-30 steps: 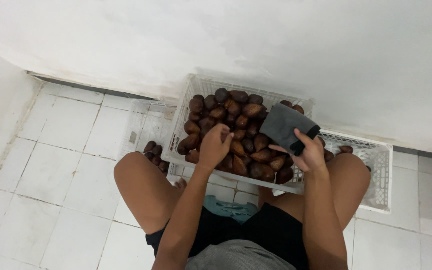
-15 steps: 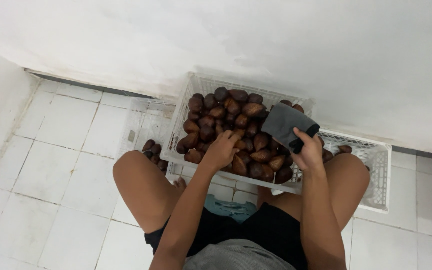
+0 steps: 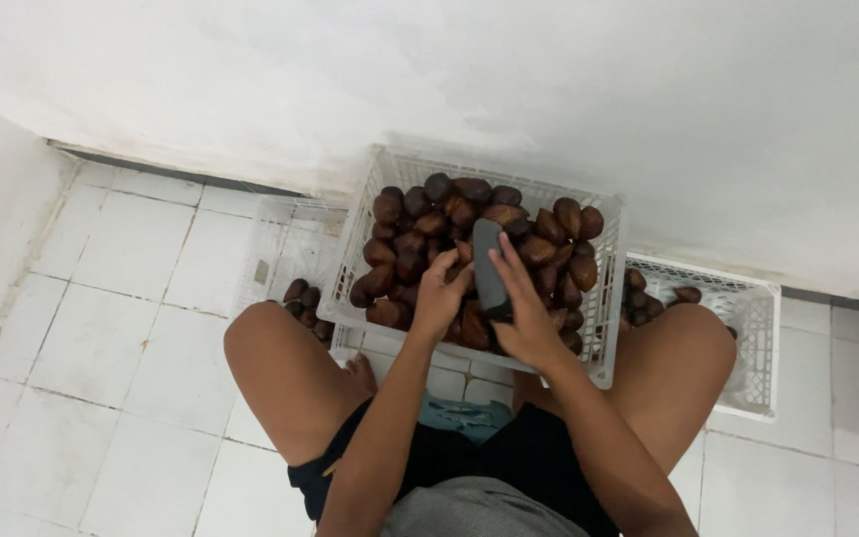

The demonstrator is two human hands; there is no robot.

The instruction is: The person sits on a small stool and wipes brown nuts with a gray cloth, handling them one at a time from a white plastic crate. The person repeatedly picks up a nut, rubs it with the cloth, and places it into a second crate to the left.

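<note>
A dark flat pad (image 3: 490,267) is being gripped in the right hand (image 3: 527,323), fingers clamped along its edge, so that it is being kept upright over the heap. A brown scaly fruit (image 3: 462,252) is being pinched by the left hand (image 3: 439,298), fingers closed on it right beside the pad. Both are being held above the white crate (image 3: 603,328), which is being kept between the knees within easy reach. Smaller crates (image 3: 753,343) are being kept at either side on the tiled floor (image 3: 121,268), holding fewer fruits.

White tiled floor (image 3: 121,249); white wall (image 3: 449,80)
</note>
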